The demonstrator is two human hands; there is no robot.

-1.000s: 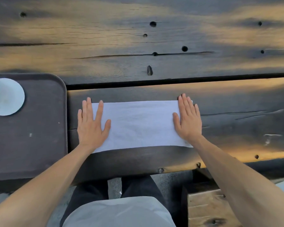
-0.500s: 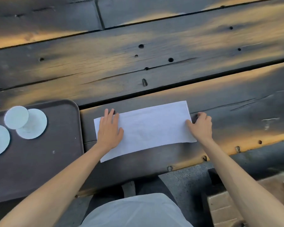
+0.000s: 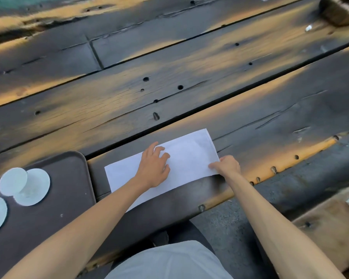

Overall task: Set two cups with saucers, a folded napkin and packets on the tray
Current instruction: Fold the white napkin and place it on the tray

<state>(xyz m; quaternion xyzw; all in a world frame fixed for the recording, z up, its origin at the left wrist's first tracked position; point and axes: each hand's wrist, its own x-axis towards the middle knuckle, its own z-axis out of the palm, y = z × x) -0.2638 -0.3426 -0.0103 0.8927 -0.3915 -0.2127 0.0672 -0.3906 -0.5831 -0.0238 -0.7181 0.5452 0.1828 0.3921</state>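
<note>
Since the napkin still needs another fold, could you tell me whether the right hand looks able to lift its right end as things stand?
Probably yes. The right hand already rests on the near right corner of the white napkin, and nothing lies on that end. The left hand presses the middle, leaving the right half free.

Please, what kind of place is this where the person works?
Probably an outdoor seating spot, perhaps a café terrace: a weathered plank table with bolt holes, a serving tray with a cup and saucers, and ground visible below the table.
</note>
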